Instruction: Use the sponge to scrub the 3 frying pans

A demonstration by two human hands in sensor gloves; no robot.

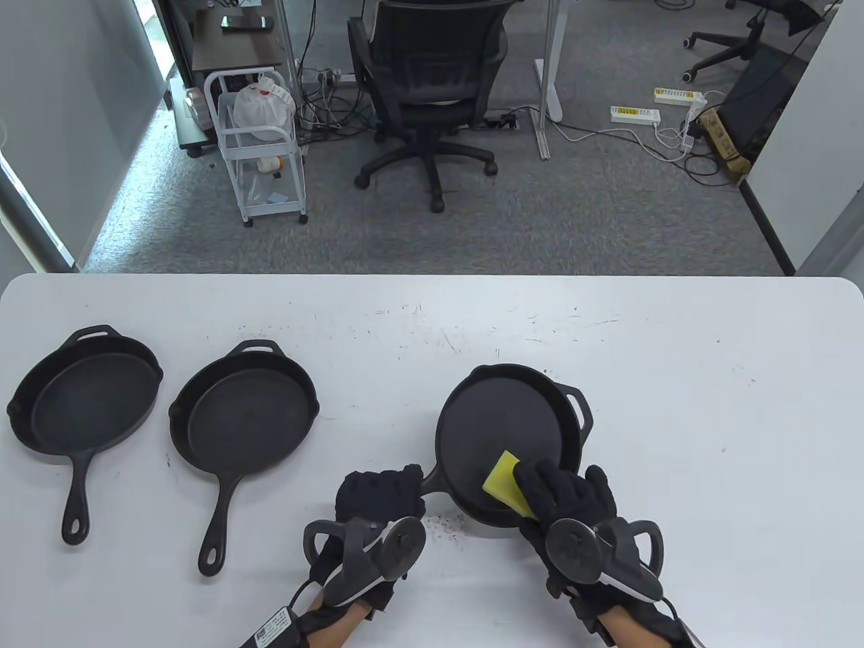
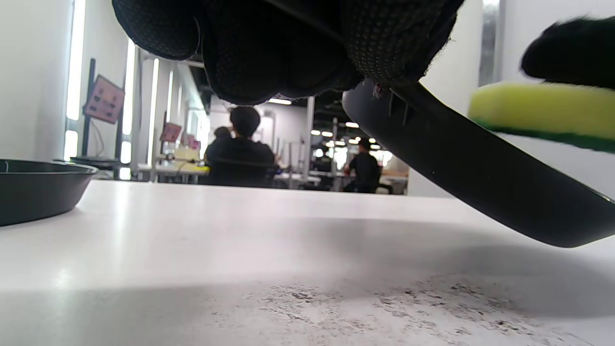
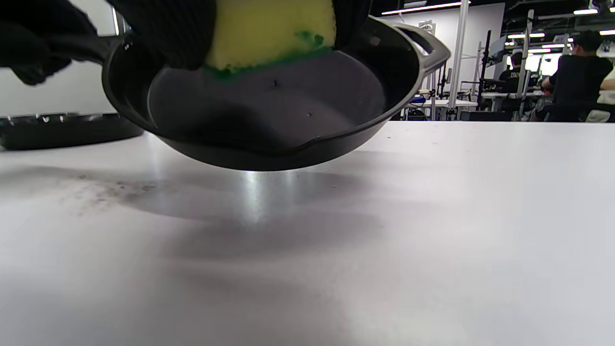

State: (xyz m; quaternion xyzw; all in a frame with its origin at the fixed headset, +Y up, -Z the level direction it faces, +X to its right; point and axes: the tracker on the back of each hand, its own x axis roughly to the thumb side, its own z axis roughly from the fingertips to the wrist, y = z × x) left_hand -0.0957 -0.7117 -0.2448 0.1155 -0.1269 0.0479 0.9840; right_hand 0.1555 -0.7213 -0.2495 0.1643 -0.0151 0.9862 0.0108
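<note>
A black frying pan (image 1: 503, 432) is lifted and tilted off the white table, right of centre. My left hand (image 1: 381, 496) grips its handle; the wrist views show the pan (image 2: 480, 178) (image 3: 269, 105) hanging clear of the tabletop. My right hand (image 1: 560, 493) holds a yellow and green sponge (image 1: 505, 482) pressed onto the pan's near inner side; the sponge (image 3: 269, 33) (image 2: 543, 115) has its green face down. Two more black frying pans lie flat at the left: one (image 1: 84, 405) far left, one (image 1: 243, 418) beside it, handles toward me.
The white table (image 1: 709, 418) carries dark crumbs (image 1: 445, 526) below the lifted pan. Beyond the far edge are an office chair (image 1: 428, 88) and a white cart (image 1: 260, 142) on grey carpet. People sit at desks in the background of the wrist views.
</note>
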